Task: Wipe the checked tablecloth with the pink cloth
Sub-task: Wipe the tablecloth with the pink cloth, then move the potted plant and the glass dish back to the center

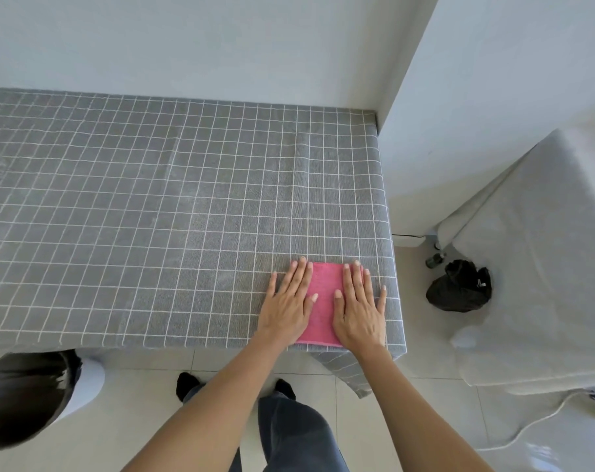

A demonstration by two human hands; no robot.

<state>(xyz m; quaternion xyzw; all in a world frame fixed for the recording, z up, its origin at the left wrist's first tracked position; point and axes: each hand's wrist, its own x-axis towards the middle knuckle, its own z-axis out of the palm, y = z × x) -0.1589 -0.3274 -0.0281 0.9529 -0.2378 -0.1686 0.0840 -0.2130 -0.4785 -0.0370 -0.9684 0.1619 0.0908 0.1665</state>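
Note:
A grey tablecloth with a white check pattern covers the table. The pink cloth lies flat near the table's front right corner. My left hand presses flat on the cloth's left side, fingers straight and partly over the tablecloth. My right hand presses flat on its right side, fingers spread. Only the strip of pink between the two hands shows.
White walls stand behind and to the right of the table. A piece of furniture under a pale sheet fills the right. A black bag lies on the tiled floor beside it. Another person's head is at lower left.

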